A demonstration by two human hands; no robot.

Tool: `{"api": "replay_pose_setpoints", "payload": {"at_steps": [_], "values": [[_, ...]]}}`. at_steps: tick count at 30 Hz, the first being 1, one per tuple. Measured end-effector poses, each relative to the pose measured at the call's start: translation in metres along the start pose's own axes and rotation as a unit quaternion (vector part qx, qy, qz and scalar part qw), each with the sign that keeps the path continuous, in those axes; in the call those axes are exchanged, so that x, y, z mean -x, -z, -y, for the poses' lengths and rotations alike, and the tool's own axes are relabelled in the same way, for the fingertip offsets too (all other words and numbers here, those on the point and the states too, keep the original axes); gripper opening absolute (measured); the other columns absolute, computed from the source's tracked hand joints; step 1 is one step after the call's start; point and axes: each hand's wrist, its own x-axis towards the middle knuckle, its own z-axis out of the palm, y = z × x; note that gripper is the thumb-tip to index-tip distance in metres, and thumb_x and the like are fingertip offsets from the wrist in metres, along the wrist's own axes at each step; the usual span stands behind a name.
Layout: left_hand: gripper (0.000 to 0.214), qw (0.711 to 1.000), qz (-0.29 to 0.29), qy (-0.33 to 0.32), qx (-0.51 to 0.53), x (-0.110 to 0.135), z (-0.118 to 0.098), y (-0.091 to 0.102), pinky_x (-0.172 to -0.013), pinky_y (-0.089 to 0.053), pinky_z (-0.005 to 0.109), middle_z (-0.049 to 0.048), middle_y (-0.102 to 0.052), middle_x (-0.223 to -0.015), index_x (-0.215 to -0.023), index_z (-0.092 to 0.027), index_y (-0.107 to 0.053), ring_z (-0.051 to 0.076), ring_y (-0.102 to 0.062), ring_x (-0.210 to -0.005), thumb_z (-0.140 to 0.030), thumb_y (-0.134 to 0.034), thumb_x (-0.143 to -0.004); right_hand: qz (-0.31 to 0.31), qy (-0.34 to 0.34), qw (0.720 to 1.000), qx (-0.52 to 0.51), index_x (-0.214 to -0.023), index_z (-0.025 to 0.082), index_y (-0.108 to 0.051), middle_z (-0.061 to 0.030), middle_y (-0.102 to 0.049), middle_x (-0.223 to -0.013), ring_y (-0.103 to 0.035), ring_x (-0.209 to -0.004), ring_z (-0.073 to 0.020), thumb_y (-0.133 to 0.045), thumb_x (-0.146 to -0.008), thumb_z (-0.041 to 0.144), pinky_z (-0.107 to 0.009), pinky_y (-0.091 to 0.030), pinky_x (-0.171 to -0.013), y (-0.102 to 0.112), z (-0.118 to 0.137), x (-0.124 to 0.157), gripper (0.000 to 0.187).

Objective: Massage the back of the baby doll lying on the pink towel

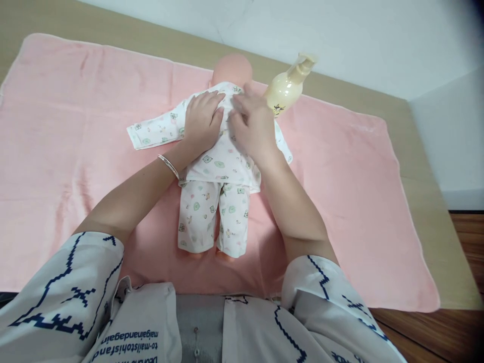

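Observation:
A baby doll (232, 69) lies on a pink cloth, its head toward the wall, dressed in a white printed top (223, 164) and matching trousers (196, 214). My left hand (204, 118) rests flat on the upper part of the top, fingers stretched out. Over the other side of the doll's chest is my right hand (255, 123), its fingers curled and partly smeared by motion. Whether it pinches the fabric cannot be made out. One sleeve (157, 131) spreads out to the left; the other is partly behind my right forearm.
A cream-coloured pump bottle (285, 88) stands just beyond my right hand, near the cloth's far edge. The pink cloth (340, 201) covers most of the wooden table (427, 201). Behind the table rises a white wall (359, 40). Wooden floor (467, 237) shows at the right.

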Motion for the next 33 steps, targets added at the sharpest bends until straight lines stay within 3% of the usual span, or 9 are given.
{"api": "replay_pose_setpoints", "payload": {"at_steps": [2, 4, 9, 13, 17, 20, 25, 29, 33], "values": [[0.043, 1.0, -0.005, -0.006, 0.008, 0.001, -0.001, 0.002, -0.121, -0.024, 0.044, 0.0018, -0.056, -0.138, -0.13, -0.023, -0.053, 0.02, -0.044, -0.132, -0.029, -0.035, -0.092, -0.066, 0.002, 0.998, -0.008, -0.125, 0.023, -0.058, -0.0059, -0.047, -0.146, -0.042, -0.138, -0.0221, -0.04, -0.091, 0.022, -0.045, -0.037, -0.116, 0.011, 0.001, 0.0, 0.039], [0.043, 1.0, -0.007, -0.014, 0.017, 0.001, 0.0, 0.001, -0.12, -0.026, 0.045, 0.0006, -0.057, -0.137, -0.128, -0.026, -0.055, 0.021, -0.045, -0.131, -0.032, -0.034, -0.092, -0.098, -0.001, 0.995, -0.01, -0.13, 0.024, -0.054, -0.0039, -0.044, -0.149, -0.036, -0.142, -0.0211, -0.038, -0.091, 0.022, -0.043, -0.035, -0.118, 0.015, 0.001, 0.001, 0.042], [0.049, 1.0, -0.021, -0.021, -0.006, -0.001, 0.003, -0.004, -0.119, -0.028, 0.043, 0.002, -0.057, -0.136, -0.129, -0.02, -0.054, 0.018, -0.044, -0.129, -0.033, -0.031, -0.089, 0.033, -0.011, 0.999, -0.007, -0.136, 0.029, -0.048, -0.0052, -0.04, -0.152, -0.027, -0.146, -0.0298, -0.036, -0.097, 0.034, -0.062, -0.02, -0.12, -0.013, -0.002, 0.001, 0.041], [0.053, 0.999, -0.01, -0.027, -0.022, -0.001, 0.002, -0.001, -0.118, -0.028, 0.042, 0.0038, -0.056, -0.137, -0.13, -0.017, -0.053, 0.019, -0.045, -0.13, -0.036, -0.027, -0.088, 0.048, 0.002, 0.999, -0.021, -0.133, 0.027, -0.053, -0.0061, -0.042, -0.151, -0.031, -0.144, -0.031, -0.04, -0.096, 0.036, -0.064, -0.022, -0.119, -0.025, -0.005, 0.0, 0.04], [0.056, 0.999, 0.012, -0.035, -0.027, -0.001, -0.003, 0.008, -0.118, -0.032, 0.042, 0.0052, -0.057, -0.136, -0.13, -0.015, -0.055, 0.021, -0.046, -0.131, -0.039, -0.026, -0.089, 0.038, 0.031, 0.997, -0.053, -0.137, 0.029, -0.051, -0.0023, -0.045, -0.149, -0.036, -0.143, -0.0262, -0.042, -0.095, 0.033, -0.055, -0.03, -0.12, -0.001, -0.001, -0.002, 0.043], [0.047, 1.0, 0.02, -0.004, 0.016, 0.0, -0.015, 0.017, -0.12, -0.033, 0.045, 0.0038, -0.059, -0.135, -0.126, -0.019, -0.059, 0.023, -0.047, -0.131, -0.039, -0.037, -0.088, -0.027, 0.024, 0.998, -0.056, -0.147, 0.032, -0.037, 0.0005, -0.038, -0.154, -0.029, -0.146, -0.0232, -0.038, -0.096, 0.032, -0.051, -0.031, -0.12, 0.034, -0.005, -0.004, 0.051], [0.041, 0.993, -0.007, -0.023, 0.114, 0.006, -0.05, 0.038, -0.113, -0.045, 0.042, 0.0017, -0.054, -0.142, -0.129, -0.029, -0.054, 0.022, -0.048, -0.134, -0.031, -0.05, -0.088, -0.177, -0.003, 0.984, -0.019, -0.155, 0.036, -0.015, 0.0024, -0.027, -0.158, -0.019, -0.149, -0.024, -0.027, -0.101, 0.038, -0.055, -0.028, -0.121, 0.079, -0.055, -0.012, 0.055], [0.037, 0.976, 0.036, 0.0, 0.215, -0.007, -0.073, 0.043, -0.097, -0.057, 0.034, 0.0043, -0.051, -0.144, -0.135, -0.029, -0.044, 0.018, -0.054, -0.131, -0.033, -0.032, -0.1, -0.182, -0.017, 0.982, -0.039, -0.155, 0.035, -0.013, 0.0014, -0.023, -0.16, -0.023, -0.148, -0.0255, -0.025, -0.1, 0.042, -0.056, -0.03, -0.12, 0.078, -0.096, -0.023, 0.056], [0.052, 0.96, 0.117, 0.012, 0.256, -0.042, -0.08, 0.024, -0.098, -0.056, 0.039, 0.0096, -0.063, -0.129, -0.137, -0.022, -0.044, 0.018, -0.062, -0.12, -0.04, -0.008, -0.103, -0.104, 0.007, 0.994, -0.033, -0.153, 0.033, -0.021, 0.0002, -0.022, -0.161, -0.018, -0.15, -0.0245, -0.036, -0.098, 0.044, -0.055, -0.024, -0.123, 0.063, -0.097, -0.029, 0.059]]}}
